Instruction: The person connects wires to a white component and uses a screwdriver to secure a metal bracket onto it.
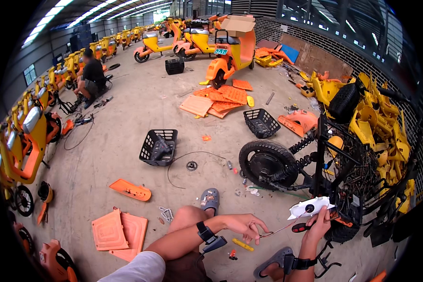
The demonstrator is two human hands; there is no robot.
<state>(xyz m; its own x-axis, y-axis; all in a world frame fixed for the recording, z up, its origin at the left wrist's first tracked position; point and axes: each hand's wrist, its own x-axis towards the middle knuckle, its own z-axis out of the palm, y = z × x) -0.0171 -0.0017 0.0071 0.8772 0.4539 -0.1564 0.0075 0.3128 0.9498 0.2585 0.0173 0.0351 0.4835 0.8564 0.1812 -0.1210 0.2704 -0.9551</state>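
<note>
My left hand [243, 226] reaches across from the left, its fingers pinched at the end of a thin reddish wire [284, 229]. That wire runs to a white plastic part [303, 209] with a round black piece in its middle. My right hand [318, 224] grips this part by its lower edge. A screwdriver with a black-and-red handle [300, 228] sticks out from the same hand; its shaft is hidden. Just beyond the right hand stands a stripped black scooter frame [320, 160], its rear wheel [268, 164] lying toward the middle.
Black baskets [159, 162] [261, 124], orange panels [120, 230] and a sprocket [191, 165] lie on the floor. Yellow shells [376, 122] are heaped at right. Scooters [230, 56] stand behind and along the left, where another person [93, 75] sits low. A yellow piece [243, 245] lies below my left hand.
</note>
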